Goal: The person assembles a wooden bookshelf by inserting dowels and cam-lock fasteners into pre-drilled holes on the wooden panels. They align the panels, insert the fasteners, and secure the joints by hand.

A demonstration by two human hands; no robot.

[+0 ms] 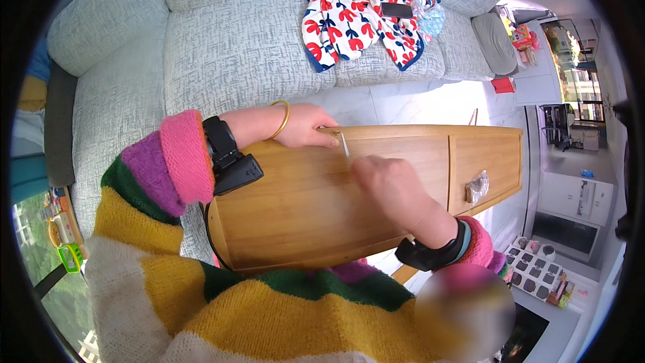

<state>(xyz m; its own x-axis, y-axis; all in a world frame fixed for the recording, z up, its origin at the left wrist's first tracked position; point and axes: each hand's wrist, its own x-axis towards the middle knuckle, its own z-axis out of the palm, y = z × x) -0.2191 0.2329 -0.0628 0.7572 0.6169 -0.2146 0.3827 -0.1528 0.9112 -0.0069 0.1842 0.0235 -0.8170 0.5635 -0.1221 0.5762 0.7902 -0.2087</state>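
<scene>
A long wooden furniture piece [295,208] with raised edges and a crosspiece lies before me. At its far edge, my left hand [306,126] is closed, thumb and fingers pinched around something small that I cannot make out. Just to the right, my right hand [393,188] is closed in a fist above the wood, partly smeared by motion. A thin, pale metal rod [345,145] runs from this fist toward the far edge, beside my left fingertips. The rest of the rod is hidden in the fist, so its exact kind does not show.
A small clear plastic bag [478,187] lies on the wood's right section. Behind stands a grey sofa [235,40] with a red-and-white patterned cloth [349,27] and a dark phone [396,11] on it. A red box [503,85] sits at the far right.
</scene>
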